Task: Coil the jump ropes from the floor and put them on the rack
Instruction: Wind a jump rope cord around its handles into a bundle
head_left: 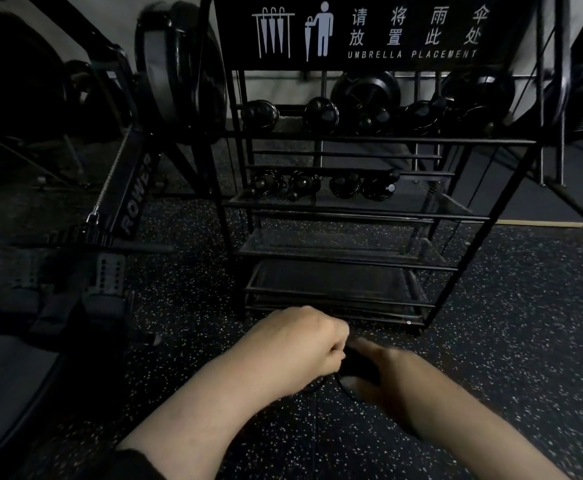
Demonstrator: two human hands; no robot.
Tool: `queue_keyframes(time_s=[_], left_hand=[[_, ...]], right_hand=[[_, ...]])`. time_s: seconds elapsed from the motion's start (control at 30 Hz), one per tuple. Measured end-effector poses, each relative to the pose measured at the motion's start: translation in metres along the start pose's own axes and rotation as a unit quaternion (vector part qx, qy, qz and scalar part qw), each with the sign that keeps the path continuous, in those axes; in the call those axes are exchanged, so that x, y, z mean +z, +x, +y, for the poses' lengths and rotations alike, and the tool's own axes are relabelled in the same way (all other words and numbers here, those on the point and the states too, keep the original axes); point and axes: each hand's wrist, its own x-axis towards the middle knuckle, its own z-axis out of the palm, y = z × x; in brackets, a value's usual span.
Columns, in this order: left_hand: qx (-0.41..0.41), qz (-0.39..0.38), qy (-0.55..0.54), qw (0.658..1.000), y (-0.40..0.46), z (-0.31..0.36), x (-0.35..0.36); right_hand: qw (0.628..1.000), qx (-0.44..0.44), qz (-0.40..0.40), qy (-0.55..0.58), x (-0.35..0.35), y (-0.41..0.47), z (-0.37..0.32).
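A black jump rope (359,367) is bunched between my two hands just above the speckled floor, in front of the rack's lowest shelf. My left hand (300,341) is closed in a fist on the rope from the left. My right hand (383,368) grips the dark bundle from the right; it is blurred. A thin loop of rope hangs under the hands. The black wire rack (352,209) stands straight ahead. Several coiled black ropes (321,185) lie on its middle shelf, and more coils (321,114) sit on the top tier.
A rowing machine (123,209) with foot straps stands to the left of the rack. Large black wheels and fans line the back wall. An umbrella placement sign (369,29) tops the rack. Speckled rubber floor (525,323) stretches to the right.
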Motion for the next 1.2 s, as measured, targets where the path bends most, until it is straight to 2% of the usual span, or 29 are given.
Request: queue_keyframes(time_s=[0.07,0.13,0.27,0.43,0.53,0.7,0.83,0.93,1.07,1.2], left_hand=[[0.011,-0.026,-0.045,0.999,-0.003,-0.006,-0.007],[0.011,-0.035,-0.113,0.993,-0.006,-0.013,-0.012],[0.021,-0.028,-0.225,0.974,-0.008,-0.023,-0.014],[0.037,-0.042,-0.304,0.951,-0.013,-0.027,-0.015],[0.044,-0.025,-0.360,0.932,-0.014,-0.030,-0.016],[0.044,-0.023,-0.475,0.879,-0.019,-0.030,-0.017],[-0.053,0.006,-0.597,0.800,-0.009,-0.022,-0.010],[-0.010,0.055,-0.580,0.813,-0.013,-0.015,0.002],[-0.090,0.056,-0.598,0.794,-0.007,-0.010,0.008],[-0.121,0.024,-0.564,0.816,-0.001,-0.005,0.011]], right_hand=[[0.997,-0.026,-0.058,0.053,-0.003,-0.003,-0.003],[0.989,-0.046,-0.082,0.113,-0.009,-0.008,-0.008],[0.988,-0.054,-0.051,0.137,-0.016,-0.013,-0.018],[0.979,-0.080,-0.054,0.181,-0.017,-0.020,-0.024],[0.965,-0.108,-0.056,0.231,-0.020,-0.022,-0.022],[0.927,-0.153,-0.049,0.340,-0.028,-0.028,-0.022],[0.899,-0.159,0.071,0.402,-0.036,-0.030,-0.019],[0.891,-0.124,0.129,0.416,-0.041,-0.029,-0.017],[0.871,-0.066,0.167,0.458,-0.044,-0.030,-0.019],[0.869,-0.017,0.203,0.451,-0.046,-0.029,-0.017]])
